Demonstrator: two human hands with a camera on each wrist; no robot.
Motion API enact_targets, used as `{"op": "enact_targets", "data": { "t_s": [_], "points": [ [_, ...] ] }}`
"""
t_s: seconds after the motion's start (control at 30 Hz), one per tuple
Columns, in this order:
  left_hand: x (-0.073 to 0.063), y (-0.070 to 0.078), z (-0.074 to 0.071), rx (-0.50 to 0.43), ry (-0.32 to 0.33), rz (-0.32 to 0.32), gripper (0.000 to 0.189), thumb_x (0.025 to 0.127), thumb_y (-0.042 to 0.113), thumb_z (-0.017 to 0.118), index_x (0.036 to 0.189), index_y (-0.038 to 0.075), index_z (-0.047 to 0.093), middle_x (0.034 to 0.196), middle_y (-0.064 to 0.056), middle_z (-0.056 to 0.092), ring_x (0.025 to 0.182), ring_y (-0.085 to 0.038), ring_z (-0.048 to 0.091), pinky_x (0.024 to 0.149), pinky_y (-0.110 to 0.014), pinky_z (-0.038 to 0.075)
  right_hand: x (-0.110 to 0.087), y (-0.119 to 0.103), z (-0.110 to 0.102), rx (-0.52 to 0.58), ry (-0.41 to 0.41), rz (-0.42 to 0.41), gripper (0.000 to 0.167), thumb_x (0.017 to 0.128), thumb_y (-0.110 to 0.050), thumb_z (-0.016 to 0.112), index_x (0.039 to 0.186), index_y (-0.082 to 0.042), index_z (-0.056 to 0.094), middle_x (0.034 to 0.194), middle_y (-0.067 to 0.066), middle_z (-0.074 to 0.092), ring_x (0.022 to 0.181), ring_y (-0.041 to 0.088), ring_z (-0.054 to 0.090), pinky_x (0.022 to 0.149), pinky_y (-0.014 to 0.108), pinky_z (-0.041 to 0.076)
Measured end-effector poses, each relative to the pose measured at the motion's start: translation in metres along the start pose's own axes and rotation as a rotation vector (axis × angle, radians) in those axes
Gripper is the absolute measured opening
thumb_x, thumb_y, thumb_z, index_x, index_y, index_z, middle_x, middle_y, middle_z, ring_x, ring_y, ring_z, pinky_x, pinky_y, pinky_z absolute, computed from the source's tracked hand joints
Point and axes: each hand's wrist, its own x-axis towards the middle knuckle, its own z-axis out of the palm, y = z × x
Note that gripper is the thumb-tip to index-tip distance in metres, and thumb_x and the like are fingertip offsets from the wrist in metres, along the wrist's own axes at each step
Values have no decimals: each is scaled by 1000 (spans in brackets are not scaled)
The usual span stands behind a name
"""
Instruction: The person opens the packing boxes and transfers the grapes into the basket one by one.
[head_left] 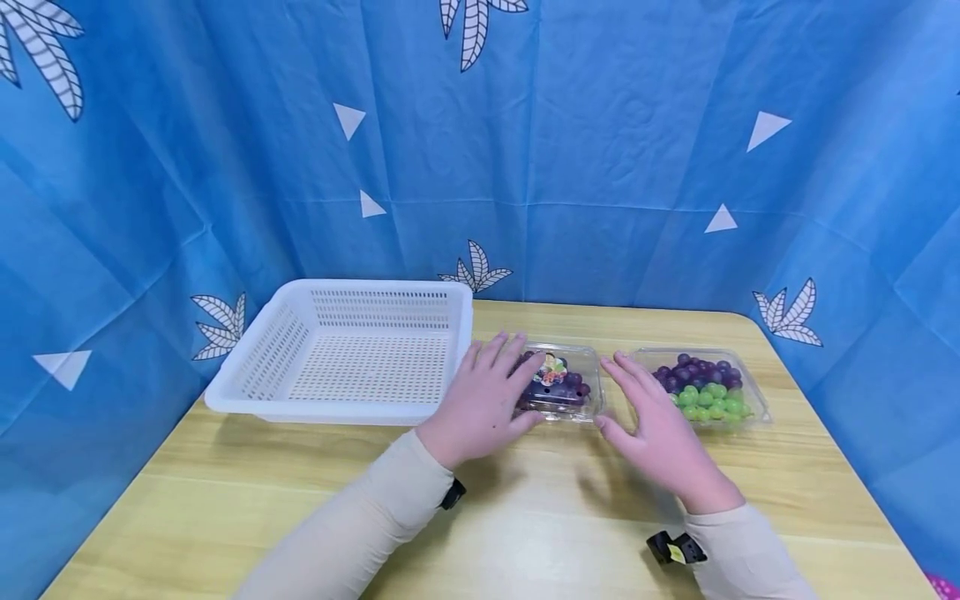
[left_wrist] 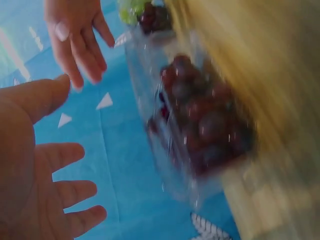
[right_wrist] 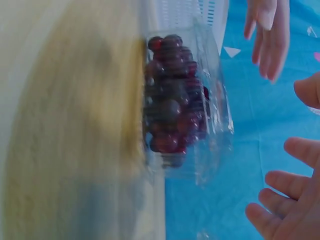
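A clear plastic clamshell box [head_left: 562,408] of dark purple grapes, with a round fruit sticker on its lid, sits mid-table between my hands. My left hand [head_left: 483,400] hovers at its left side, fingers spread, covering part of it in the head view. On the other side my right hand [head_left: 663,429] is held with fingers extended, apart from the box. Both wrist views show the dark grapes [left_wrist: 205,120] through the clear plastic, somewhat blurred. Neither hand holds anything.
Left on the table stands a white perforated plastic basket [head_left: 247,407]. To the right lies a clear tray [head_left: 759,408] with purple grapes [head_left: 693,371] and green grapes [head_left: 712,404]. A blue patterned curtain [head_left: 585,150] hangs behind the wooden table [head_left: 525,517].
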Motion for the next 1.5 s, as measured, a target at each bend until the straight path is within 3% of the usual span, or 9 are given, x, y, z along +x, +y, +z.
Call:
{"op": "enact_targets", "data": {
  "t_s": [0.13,0.27,0.4,0.53,0.83,1.07,1.23,1.5],
  "points": [
    [12,13,10,-5,-24,24,79,96,60,57,159,18,34,164,-15,24,149,-38,23,119,-59,18,1,-1,5,68,-30,46,79,96,-37,69,161,-21,28,167,8,18,146,45,26,103,77,27],
    [23,22,24,16,-47,15,78,96,61,56,158,19,35,165,-14,24,150,-38,22,118,-60,20,3,6,11,174,-60,103,82,97,-34,68,163,-21,21,167,13,17,141,49,34,105,71,33],
    [33,26,36,38,-76,-12,79,94,62,57,158,21,35,165,-13,23,150,-41,19,117,-61,20,2,15,18,287,-107,166,88,97,-37,68,164,-20,13,166,19,16,132,54,43,103,65,40],
    [41,27,45,27,-101,-31,78,93,64,57,158,25,36,166,-13,20,151,-44,14,117,-63,18,3,19,24,360,-144,211,94,96,-38,69,164,-20,7,165,23,14,130,55,45,104,65,38],
    [52,29,52,10,-159,-85,75,94,65,52,159,31,33,166,-10,22,150,-43,16,118,-64,14,5,23,36,489,-160,245,99,95,-35,72,164,-17,3,167,16,10,145,46,29,111,60,32],
    [56,33,53,81,-172,-66,70,99,61,46,159,27,33,162,-10,32,146,-44,28,116,-63,24,7,24,45,481,-140,284,100,94,-39,72,164,-17,3,165,21,16,145,49,25,111,68,25],
    [57,35,56,128,-137,-46,64,101,57,43,157,25,37,159,-12,37,142,-45,36,113,-60,32,9,25,52,464,-95,335,96,93,-36,71,164,-19,9,165,20,18,146,49,22,110,72,20],
    [57,37,63,243,43,47,55,101,56,44,142,20,54,137,-12,59,124,-43,56,99,-51,49,8,27,59,589,-6,397,88,95,-30,70,163,-20,16,163,20,23,148,43,21,114,69,16]
  ]
}}
